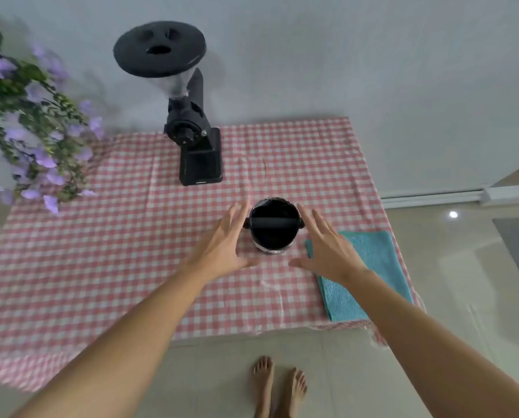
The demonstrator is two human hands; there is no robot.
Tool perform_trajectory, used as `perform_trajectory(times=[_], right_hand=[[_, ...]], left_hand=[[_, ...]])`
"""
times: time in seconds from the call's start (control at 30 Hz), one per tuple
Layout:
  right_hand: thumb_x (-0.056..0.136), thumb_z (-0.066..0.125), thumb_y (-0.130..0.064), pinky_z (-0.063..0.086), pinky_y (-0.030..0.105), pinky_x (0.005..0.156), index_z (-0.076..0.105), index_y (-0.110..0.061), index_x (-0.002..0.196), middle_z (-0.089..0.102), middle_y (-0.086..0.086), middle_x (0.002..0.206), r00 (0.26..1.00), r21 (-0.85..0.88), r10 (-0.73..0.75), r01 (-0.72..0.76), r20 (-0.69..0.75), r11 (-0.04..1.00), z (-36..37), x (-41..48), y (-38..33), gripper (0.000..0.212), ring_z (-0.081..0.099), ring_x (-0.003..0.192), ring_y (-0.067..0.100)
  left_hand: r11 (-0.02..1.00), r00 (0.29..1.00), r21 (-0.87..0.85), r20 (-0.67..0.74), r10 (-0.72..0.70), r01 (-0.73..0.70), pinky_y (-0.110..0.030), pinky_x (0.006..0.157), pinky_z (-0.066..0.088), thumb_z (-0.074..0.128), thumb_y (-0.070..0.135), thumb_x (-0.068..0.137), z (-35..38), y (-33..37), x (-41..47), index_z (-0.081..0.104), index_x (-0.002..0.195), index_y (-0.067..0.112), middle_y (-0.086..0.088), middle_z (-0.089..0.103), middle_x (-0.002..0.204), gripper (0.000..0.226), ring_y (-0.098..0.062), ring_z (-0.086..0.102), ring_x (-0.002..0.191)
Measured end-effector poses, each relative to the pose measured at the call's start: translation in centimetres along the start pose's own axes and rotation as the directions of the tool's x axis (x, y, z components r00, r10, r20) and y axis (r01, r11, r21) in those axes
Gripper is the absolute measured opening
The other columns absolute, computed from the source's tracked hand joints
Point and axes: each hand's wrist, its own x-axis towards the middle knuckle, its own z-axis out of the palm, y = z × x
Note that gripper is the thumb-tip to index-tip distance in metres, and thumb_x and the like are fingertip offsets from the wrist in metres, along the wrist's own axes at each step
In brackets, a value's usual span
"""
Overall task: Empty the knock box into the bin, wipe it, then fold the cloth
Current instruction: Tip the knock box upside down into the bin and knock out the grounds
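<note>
Both hands reach forward over the tabletop, spread wide and holding nothing. At the far left edge hang purple flowers; a black grinder stands at the back on the pink checked cover. Next comes the left hand, fingers straight, thumb low, its palm turned toward the knock box and just beside its left wall, though whether it touches I cannot tell. That box, a dark round tub with a bar across its mouth, sits upright near the middle front. On its other side the right hand mirrors the left, open and close to the wall. Under that wrist, further right, lies the blue cloth, flat near the table's corner. No bin is in view.

The step seems to be the pick-up. It would go best with both palms closing evenly on the walls below the bar ends, lifting level so nothing spills.
</note>
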Motion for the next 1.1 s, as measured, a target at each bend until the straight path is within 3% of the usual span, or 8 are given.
perform_trajectory(times=[0.07, 0.2, 0.3, 0.4, 0.47, 0.6, 0.9, 1.1], right_hand=[[0.079, 0.079, -0.058, 0.040, 0.059, 0.113, -0.025, -0.043, 0.156, 0.009, 0.011, 0.172, 0.999, 0.042, -0.005, 0.007, -0.039, 0.999, 1.1, 1.1, 0.8, 0.130, 0.024, 0.155, 0.031], [0.073, 0.086, -0.054, 0.049, 0.046, 0.103, -0.009, -0.033, 0.162, 0.027, 0.005, 0.167, 0.983, 0.060, -0.078, 0.089, -0.167, 0.994, 3.9, 2.7, 2.3, 0.131, 0.050, 0.138, 0.030], [0.072, 0.085, -0.057, 0.052, 0.043, 0.097, -0.001, -0.030, 0.162, 0.041, 0.006, 0.160, 0.959, 0.062, -0.140, 0.160, -0.245, 0.985, 5.4, 3.7, 2.7, 0.127, 0.062, 0.124, 0.031], [0.077, 0.081, -0.058, 0.052, 0.044, 0.101, 0.000, -0.033, 0.159, 0.049, 0.007, 0.156, 0.951, 0.151, -0.131, 0.178, -0.278, 0.972, 6.8, 4.5, 2.4, 0.118, 0.061, 0.127, 0.032], [0.079, 0.082, -0.052, 0.053, 0.047, 0.101, 0.000, -0.032, 0.157, 0.052, 0.009, 0.153, 0.951, 0.220, -0.128, 0.194, -0.281, 0.956, 7.4, 4.9, 2.3, 0.115, 0.060, 0.127, 0.034], [0.080, 0.082, -0.049, 0.053, 0.047, 0.102, 0.001, -0.034, 0.157, 0.056, 0.011, 0.148, 0.941, 0.282, -0.127, 0.220, -0.312, 0.934, 7.9, 5.1, 2.4, 0.112, 0.059, 0.128, 0.034], [0.081, 0.083, -0.047, 0.055, 0.047, 0.100, -0.002, -0.032, 0.159, 0.054, 0.011, 0.150, 0.930, 0.279, -0.140, 0.242, -0.341, 0.929, 8.2, 5.1, 2.5, 0.115, 0.060, 0.128, 0.033], [0.080, 0.079, -0.051, 0.057, 0.046, 0.094, -0.003, -0.029, 0.159, 0.067, 0.011, 0.130, 0.923, 0.279, -0.137, 0.247, -0.360, 0.928, 7.8, 4.7, 3.1, 0.117, 0.066, 0.114, 0.033]], left_hand=[[0.999, 0.999, -0.010, -0.025, 0.039, -0.039, -0.009, 0.050, 0.039, 0.072, 0.076, 0.069, 1.2, -0.3, 0.7, -0.031, 0.156, 0.032, -0.010, -0.001, 0.172, 0.142, -0.026, 0.062, 0.125], [0.991, 0.984, -0.065, -0.142, 0.108, -0.118, -0.026, 0.075, 0.062, 0.079, 0.069, 0.071, 3.5, -1.2, 1.8, -0.021, 0.160, 0.032, -0.005, 0.013, 0.171, 0.139, -0.024, 0.060, 0.129], [0.986, 0.969, -0.069, -0.210, 0.131, -0.149, -0.023, 0.079, 0.057, 0.079, 0.069, 0.069, 4.4, -1.6, 2.7, -0.010, 0.163, 0.032, -0.004, 0.038, 0.162, 0.134, -0.020, 0.066, 0.120], [0.974, 0.972, -0.173, -0.207, 0.107, -0.144, -0.015, 0.079, 0.048, 0.086, 0.054, 0.071, 5.4, -1.4, 3.3, -0.016, 0.158, 0.042, -0.005, 0.060, 0.143, 0.135, -0.015, 0.070, 0.108], [0.956, 0.971, -0.256, -0.225, 0.082, -0.140, -0.016, 0.075, 0.049, 0.080, 0.057, 0.073, 5.9, -1.3, 3.4, -0.015, 0.156, 0.047, -0.005, 0.067, 0.132, 0.126, -0.009, 0.070, 0.098], [0.930, 0.958, -0.329, -0.277, 0.070, -0.163, -0.017, 0.080, 0.051, 0.059, 0.073, 0.072, 6.5, -1.5, 3.6, -0.007, 0.157, 0.047, -0.003, 0.070, 0.128, 0.111, -0.010, 0.071, 0.098], [0.931, 0.952, -0.306, -0.286, 0.110, -0.199, -0.017, 0.084, 0.051, 0.065, 0.066, 0.072, 6.9, -1.9, 3.7, -0.007, 0.159, 0.042, -0.008, 0.066, 0.134, 0.115, -0.019, 0.074, 0.102], [0.926, 0.972, -0.335, -0.208, 0.109, -0.175, -0.030, 0.086, 0.061, 0.061, 0.072, 0.070, 5.5, -0.7, 3.7, -0.015, 0.155, 0.049, -0.003, 0.064, 0.138, 0.116, -0.016, 0.072, 0.104]])
